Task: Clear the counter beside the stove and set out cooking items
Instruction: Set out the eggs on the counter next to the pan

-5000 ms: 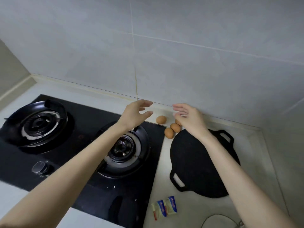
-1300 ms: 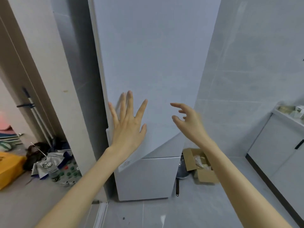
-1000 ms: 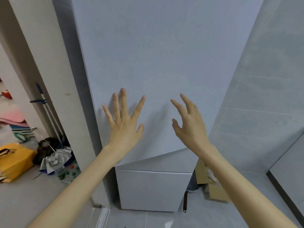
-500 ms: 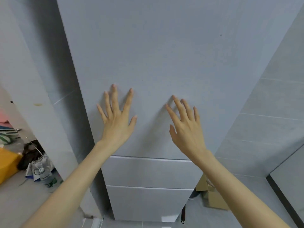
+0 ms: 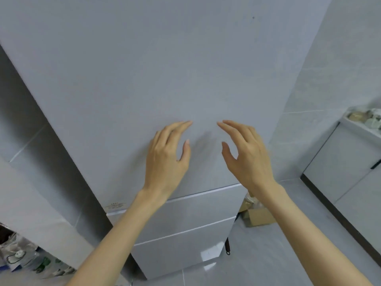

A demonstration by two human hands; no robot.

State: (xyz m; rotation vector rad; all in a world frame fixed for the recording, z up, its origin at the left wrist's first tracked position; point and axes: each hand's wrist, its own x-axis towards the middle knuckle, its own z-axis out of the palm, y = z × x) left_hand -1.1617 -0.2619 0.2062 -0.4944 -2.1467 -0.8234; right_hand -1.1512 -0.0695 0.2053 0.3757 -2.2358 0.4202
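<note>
I found the refrigerator door (image 5: 165,69) fully closed. Half a second before, both palms had lain flat against it. The left hand (image 5: 165,159) and right hand (image 5: 247,157) had since eased off, fingers relaxed, holding nothing. The stove-side counter was out of view. Judgement: stowing complete, and a return to the counter was due.

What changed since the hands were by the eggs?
The person turned from the stove to the fridge door, which was ajar a second ago and is now shut. The left hand and right hand went from spread to relaxed, still holding nothing.
</note>
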